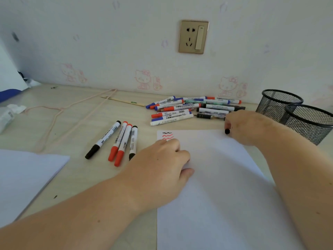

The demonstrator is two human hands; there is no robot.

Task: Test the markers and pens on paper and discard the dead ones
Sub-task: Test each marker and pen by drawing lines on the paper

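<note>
A white sheet of paper point(216, 186) lies on the desk, with one black and two red squiggles point(167, 135) at its top left corner. My left hand point(162, 163) rests flat on the paper's left edge, partly covering the squiggles. My right hand point(248, 127) is at the paper's top right corner with its fingers closed around a black marker point(227, 131); only the black end shows. A pile of several markers and pens point(191, 108) lies behind the paper. Several capped markers, black and red point(119, 141), lie in a row to the left.
Two black mesh pen cups point(295, 112) stand at the right, close to my right forearm. A stack of white paper point(27, 175) sits at the left front. A pink wire hanger point(61, 112), a wooden stick point(124, 101) and crumpled tissue point(10, 112) lie further back left.
</note>
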